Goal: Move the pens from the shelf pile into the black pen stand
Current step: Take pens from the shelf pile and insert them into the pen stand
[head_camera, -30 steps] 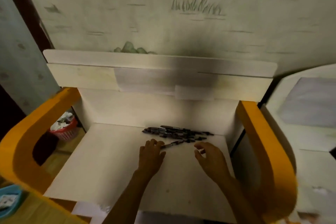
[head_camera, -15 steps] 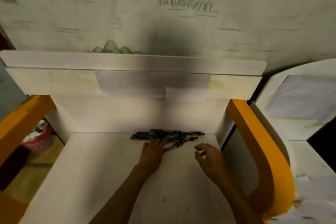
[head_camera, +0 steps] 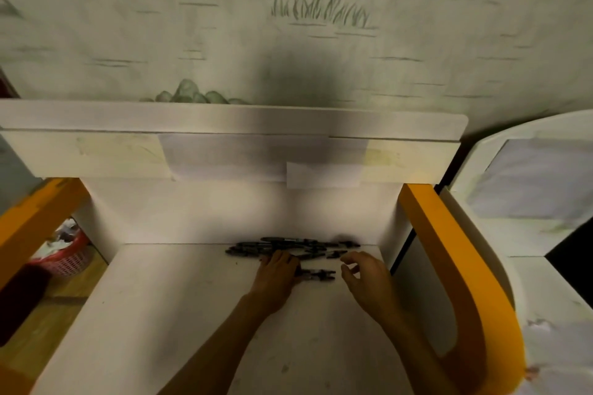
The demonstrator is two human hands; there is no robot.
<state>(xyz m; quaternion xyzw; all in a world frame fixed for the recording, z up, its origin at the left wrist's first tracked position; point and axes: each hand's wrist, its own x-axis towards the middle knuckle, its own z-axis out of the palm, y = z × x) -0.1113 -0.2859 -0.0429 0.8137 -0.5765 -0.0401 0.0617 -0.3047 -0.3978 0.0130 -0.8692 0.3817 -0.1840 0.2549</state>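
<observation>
A pile of black pens (head_camera: 288, 245) lies at the back of the white shelf board (head_camera: 179, 298), against its rear wall. My left hand (head_camera: 276, 274) lies palm down at the pile's front edge with its fingers bent. It holds one black pen (head_camera: 317, 274), which sticks out to the right from under its thumb side. My right hand (head_camera: 365, 279) hovers just right of that pen, fingers loosely curled, holding nothing. No black pen stand is in view.
Orange side panels (head_camera: 449, 253) flank the shelf on both sides. A raised white ledge (head_camera: 224, 119) runs along the back under the painted wall. A red basket (head_camera: 64, 260) sits on the floor at the left, and white furniture (head_camera: 529, 202) stands at the right.
My left hand has drawn one pen out of the pile toward me. My right hand has stayed beside it. The view has shifted slightly to the right and closer.
</observation>
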